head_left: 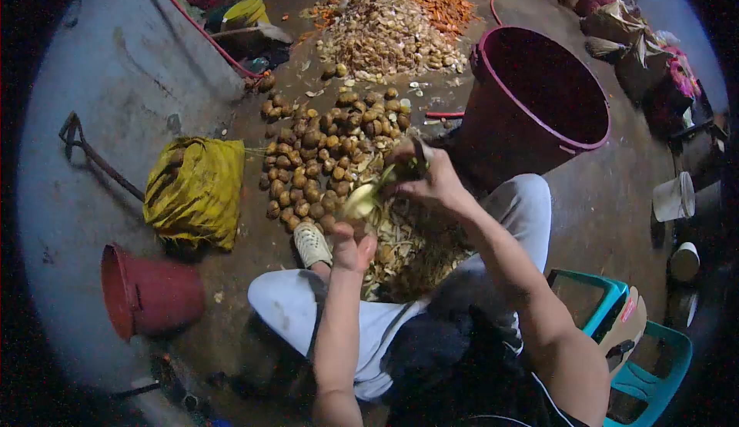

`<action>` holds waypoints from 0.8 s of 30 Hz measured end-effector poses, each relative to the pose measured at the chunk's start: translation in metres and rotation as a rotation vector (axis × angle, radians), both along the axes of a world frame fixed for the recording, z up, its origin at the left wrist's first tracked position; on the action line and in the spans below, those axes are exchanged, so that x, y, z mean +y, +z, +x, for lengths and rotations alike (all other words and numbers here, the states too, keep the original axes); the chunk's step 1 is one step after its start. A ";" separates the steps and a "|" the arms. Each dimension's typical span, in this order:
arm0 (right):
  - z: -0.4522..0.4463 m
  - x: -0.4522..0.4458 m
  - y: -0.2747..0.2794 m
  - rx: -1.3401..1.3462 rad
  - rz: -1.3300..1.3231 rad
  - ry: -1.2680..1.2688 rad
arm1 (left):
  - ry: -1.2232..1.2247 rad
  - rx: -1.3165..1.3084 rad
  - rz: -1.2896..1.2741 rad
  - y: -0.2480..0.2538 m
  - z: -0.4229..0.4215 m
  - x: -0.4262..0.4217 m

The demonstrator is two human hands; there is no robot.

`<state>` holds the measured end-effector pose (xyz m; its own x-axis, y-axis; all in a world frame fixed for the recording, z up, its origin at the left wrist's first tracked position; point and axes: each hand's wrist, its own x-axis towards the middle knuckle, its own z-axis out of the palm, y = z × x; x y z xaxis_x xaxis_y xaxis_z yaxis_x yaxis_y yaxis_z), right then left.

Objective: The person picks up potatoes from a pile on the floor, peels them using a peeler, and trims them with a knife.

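Observation:
My left hand (354, 248) is raised above the peelings, its fingers at a pale, peeled potato (360, 202) that is blurred by motion. Just beyond it, my right hand (435, 179) is closed round a dark green peeling tool (400, 171), also blurred, so its exact shape is unclear. The tool is close to the potato's upper right side. Under both hands lies a heap of peelings (392, 254) between my legs. Unpeeled brown potatoes (315, 150) are spread on the floor just ahead.
Farther ahead is a pile of pale vegetables (392, 34) beside orange carrots (443, 7). A large maroon tub (493, 138) stands at the right. A yellow sack (196, 188) and a red bucket (154, 292) are at the left. A teal stool (647, 381) stands at lower right.

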<state>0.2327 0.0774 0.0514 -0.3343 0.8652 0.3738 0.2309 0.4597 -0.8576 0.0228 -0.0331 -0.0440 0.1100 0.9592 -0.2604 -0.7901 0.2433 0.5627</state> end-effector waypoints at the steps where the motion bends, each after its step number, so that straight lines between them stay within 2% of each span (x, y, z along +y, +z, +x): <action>1: 0.004 0.006 -0.013 0.001 -0.084 0.002 | -0.054 0.012 -0.023 -0.008 -0.005 -0.003; 3: 0.023 0.032 -0.034 -0.118 -0.096 -0.202 | 0.142 -0.009 0.009 0.015 0.009 -0.002; 5: 0.023 0.034 -0.033 -0.037 -0.135 -0.231 | 0.075 -0.091 -0.022 0.019 0.002 0.003; 6: 0.022 0.031 -0.027 -0.039 -0.131 -0.232 | 0.074 -0.060 0.088 0.024 0.004 0.006; 7: 0.021 0.027 -0.021 -0.047 -0.093 -0.197 | 0.078 -0.031 0.196 0.028 0.005 0.008; 9: 0.016 0.023 -0.020 -0.054 -0.065 -0.152 | 0.080 -0.017 0.154 0.033 0.003 0.007; 11: 0.018 0.024 -0.027 -0.034 -0.151 -0.165 | 0.111 -0.079 0.146 0.026 0.002 0.008; 12: 0.019 0.028 -0.033 -0.005 -0.139 -0.119 | 0.041 -0.028 0.158 0.025 -0.003 0.008; 15: 0.016 0.021 -0.030 -0.003 -0.178 -0.088 | 0.175 -0.053 0.059 0.019 0.001 0.010; 16: 0.013 0.017 -0.030 -0.016 -0.144 -0.062 | 0.119 0.017 0.065 0.018 -0.004 0.011; 17: 0.010 0.013 -0.031 -0.028 -0.109 -0.035 | 0.187 -0.020 0.126 0.016 0.003 0.013; 19: 0.001 0.002 -0.025 0.051 -0.181 -0.034 | 0.138 -0.010 0.043 0.034 0.002 0.007; 20: -0.001 0.002 -0.022 -0.038 -0.205 -0.019 | 0.186 0.071 -0.109 0.048 0.006 0.004; 21: -0.005 0.000 -0.019 -0.038 -0.203 -0.002 | 0.159 0.087 0.034 0.041 0.005 0.004; 22: -0.006 -0.004 -0.016 -0.073 -0.147 0.002 | 0.099 0.081 0.035 0.020 -0.004 0.005; 24: -0.011 -0.004 -0.015 -0.081 -0.032 0.037 | 0.043 0.069 0.040 0.026 -0.006 0.007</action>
